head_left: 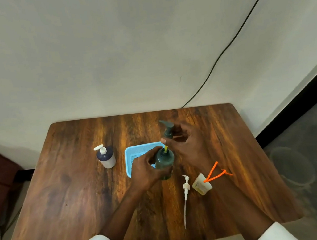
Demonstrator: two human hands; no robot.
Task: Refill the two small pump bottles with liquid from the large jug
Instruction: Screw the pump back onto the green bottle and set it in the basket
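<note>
Near the middle of the frame, the left hand (146, 173) has its fingers wrapped tight around the dark green round plastic bottle (164, 164) to keep it from tipping, while the right hand (186, 144) pinches the dark green pump top (167, 128) just above it, with the yellow tube (165, 148) dipping into the bottle's mouth. The white and dark blue pump bottle (105, 156) waits with its top on at the left of the brown wooden table (73, 200), apart from the light blue plastic tray (135, 149) behind the hands. A loose white pump with a long tube (185, 194) lies at the lower right beside a small yellowish container (201, 184), which may be the big jug, but I cannot tell.
</note>
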